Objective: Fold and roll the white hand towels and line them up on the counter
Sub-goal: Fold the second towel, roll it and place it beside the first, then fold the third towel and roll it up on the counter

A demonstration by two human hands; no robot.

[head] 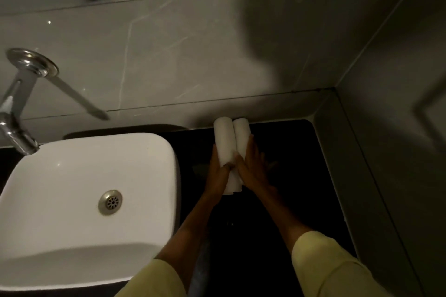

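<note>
Two rolled white hand towels lie side by side on the black counter [284, 152], their far ends against the back wall. The left roll [224, 135] and the right roll [241, 130] touch along their length. My left hand [218, 171] presses against the left roll's outer side, thumb on top of it. My right hand [253, 166] lies flat against the right roll's outer side, fingers straight and pointing to the wall. Both hands squeeze the pair together. The near ends of the rolls show between my wrists.
A white square basin [96, 176] with a metal drain [110, 202] stands left of the towels. A chrome tap [17, 128] comes out of the grey tiled wall above it. A grey side wall [386, 152] bounds the counter on the right.
</note>
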